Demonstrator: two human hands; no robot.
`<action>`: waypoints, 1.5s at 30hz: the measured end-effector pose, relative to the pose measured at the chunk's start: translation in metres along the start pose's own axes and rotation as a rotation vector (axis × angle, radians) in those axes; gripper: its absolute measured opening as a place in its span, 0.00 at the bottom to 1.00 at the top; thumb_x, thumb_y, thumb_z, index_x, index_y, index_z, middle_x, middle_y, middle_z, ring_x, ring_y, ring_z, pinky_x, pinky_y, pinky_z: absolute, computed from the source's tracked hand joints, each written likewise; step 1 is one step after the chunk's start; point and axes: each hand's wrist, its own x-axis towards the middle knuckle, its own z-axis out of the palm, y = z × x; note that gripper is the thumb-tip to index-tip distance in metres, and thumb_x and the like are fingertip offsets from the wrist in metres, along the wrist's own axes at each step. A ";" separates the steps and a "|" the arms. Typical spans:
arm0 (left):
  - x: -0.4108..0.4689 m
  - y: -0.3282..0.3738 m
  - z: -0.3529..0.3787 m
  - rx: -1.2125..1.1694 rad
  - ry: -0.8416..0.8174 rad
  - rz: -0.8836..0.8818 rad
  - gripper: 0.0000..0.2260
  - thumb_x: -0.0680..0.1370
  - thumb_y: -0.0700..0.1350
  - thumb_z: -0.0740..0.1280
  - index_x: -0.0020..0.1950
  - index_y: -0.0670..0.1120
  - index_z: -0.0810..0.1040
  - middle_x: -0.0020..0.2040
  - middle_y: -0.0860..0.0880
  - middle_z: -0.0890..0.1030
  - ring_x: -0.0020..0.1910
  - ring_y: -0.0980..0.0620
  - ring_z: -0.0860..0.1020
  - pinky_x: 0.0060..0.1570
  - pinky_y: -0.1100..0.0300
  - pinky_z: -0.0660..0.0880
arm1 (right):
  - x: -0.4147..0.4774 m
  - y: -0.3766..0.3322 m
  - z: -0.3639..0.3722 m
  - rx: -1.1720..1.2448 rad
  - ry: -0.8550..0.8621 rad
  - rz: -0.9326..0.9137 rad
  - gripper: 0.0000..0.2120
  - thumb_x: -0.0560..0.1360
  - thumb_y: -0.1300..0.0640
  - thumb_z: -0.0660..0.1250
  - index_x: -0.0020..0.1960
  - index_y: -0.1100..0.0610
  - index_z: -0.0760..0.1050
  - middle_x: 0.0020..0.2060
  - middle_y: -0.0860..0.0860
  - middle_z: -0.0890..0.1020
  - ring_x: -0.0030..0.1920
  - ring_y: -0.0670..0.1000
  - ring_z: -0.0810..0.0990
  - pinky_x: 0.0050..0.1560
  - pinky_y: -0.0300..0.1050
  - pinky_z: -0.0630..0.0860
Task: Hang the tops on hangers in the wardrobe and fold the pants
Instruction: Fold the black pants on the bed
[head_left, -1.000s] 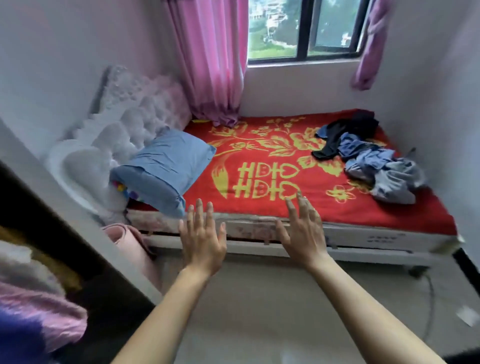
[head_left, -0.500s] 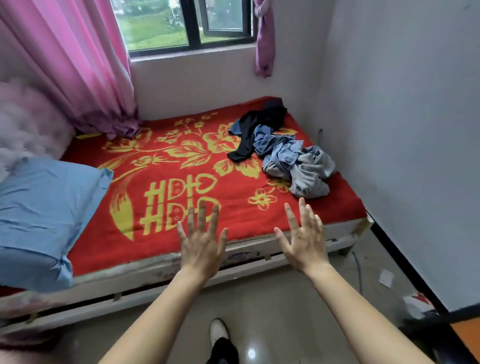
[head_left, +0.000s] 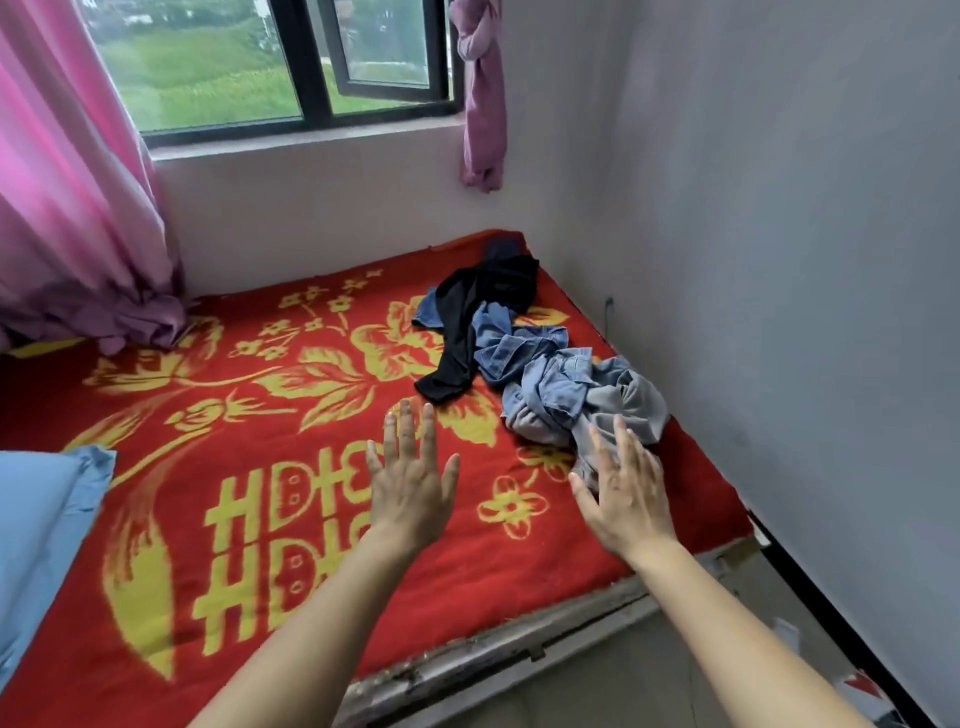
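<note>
1. Your left hand (head_left: 410, 488) is released, fingers straight and spread, holding nothing above the red blanket (head_left: 249, 415) on the bed
2. Your right hand (head_left: 621, 493) is just as open; its fingertips lie over the near edge of the grey garment (head_left: 631, 405), though I cannot tell whether they actually touch it
3. The clothes pile (head_left: 545, 374) sits directly ahead of your right hand, and ahead and to the right of your left: grey cloth nearest, crumpled denim pieces (head_left: 519, 348) beyond it, a black garment (head_left: 467, 332) farthest, draped across the denim
4. Expect everything to be limp and shapeless in the grasp; the denim probably feels heavier and stiffer, the black piece thin and light
5. The pieces overlap, and you cannot yet tell tops from pants, so a tug at the middle would likely drag the whole heap
6. Take the grey garment first, bunching the loose edge under your right fingers, then lift it free and look for a collar or waistband to hold by
</note>
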 end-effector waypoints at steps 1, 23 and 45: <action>0.017 0.002 0.006 0.003 -0.002 0.013 0.33 0.81 0.62 0.47 0.80 0.51 0.36 0.80 0.46 0.36 0.79 0.45 0.39 0.75 0.39 0.45 | 0.012 0.005 0.005 0.003 -0.006 0.012 0.36 0.80 0.40 0.59 0.82 0.53 0.51 0.80 0.59 0.50 0.79 0.59 0.54 0.77 0.58 0.57; 0.238 0.049 0.169 0.074 -0.339 -0.153 0.35 0.81 0.60 0.56 0.81 0.50 0.43 0.81 0.42 0.45 0.79 0.41 0.52 0.72 0.42 0.61 | 0.270 0.104 0.166 0.053 -0.508 0.035 0.35 0.81 0.44 0.56 0.81 0.52 0.44 0.81 0.57 0.43 0.80 0.57 0.44 0.79 0.55 0.49; 0.509 -0.089 0.429 0.178 -0.312 0.032 0.48 0.73 0.56 0.69 0.80 0.52 0.36 0.79 0.42 0.35 0.78 0.37 0.39 0.70 0.31 0.52 | 0.419 0.098 0.460 -0.118 -0.663 0.298 0.66 0.57 0.15 0.53 0.67 0.47 0.12 0.68 0.62 0.17 0.68 0.68 0.17 0.67 0.68 0.22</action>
